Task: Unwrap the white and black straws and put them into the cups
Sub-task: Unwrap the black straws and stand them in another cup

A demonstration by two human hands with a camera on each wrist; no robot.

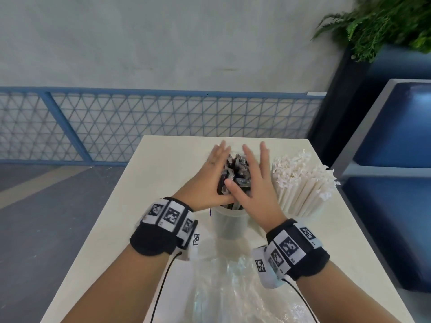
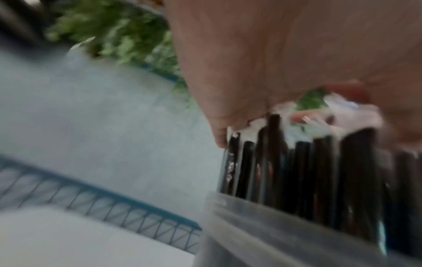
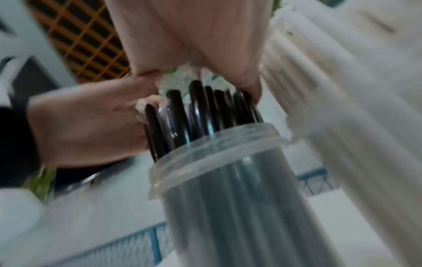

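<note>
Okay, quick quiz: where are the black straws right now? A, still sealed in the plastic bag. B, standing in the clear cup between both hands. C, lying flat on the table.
B: the black straws stand upright in the clear cup, with the left hand and right hand pressed flat on either side.

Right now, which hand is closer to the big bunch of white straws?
The right hand. It presses the side of the black straws that faces the white straws, which stand just beyond it. The left hand presses their far side, with the black bunch in between.
</note>
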